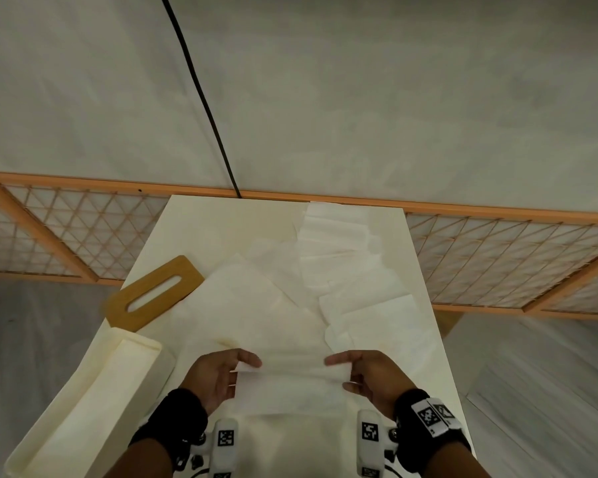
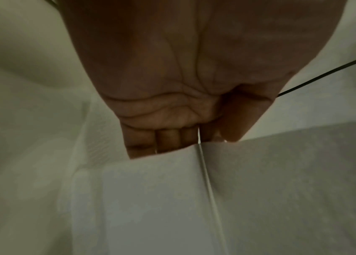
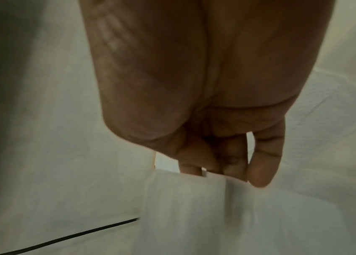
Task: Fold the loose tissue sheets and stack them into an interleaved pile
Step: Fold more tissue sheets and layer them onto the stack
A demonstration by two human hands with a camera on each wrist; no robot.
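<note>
Held sheet: a white tissue sheet (image 1: 292, 384) is stretched between both hands above the near end of the table (image 1: 201, 232).
Left hand: the left hand (image 1: 218, 377) pinches the sheet's left edge, thumb on top and the other fingers curled beneath.
Right hand: the right hand (image 1: 366, 374) pinches the right edge in the same way.
Loose sheets: more loose tissue sheets (image 1: 339, 257) lie overlapping across the middle and far right of the table.
Head view only: a wooden lid (image 1: 156, 293) with a slot lies at the table's left; just near of it a cream box (image 1: 83, 398) stands open.
Left wrist view only: the sheet (image 2: 194, 198) shows a straight crease running from the fingers (image 2: 166, 139), so it is doubled along a fold.
Right wrist view only: fingers (image 3: 262, 165) narrow on the gathered, blurred edge (image 3: 205, 198).
</note>
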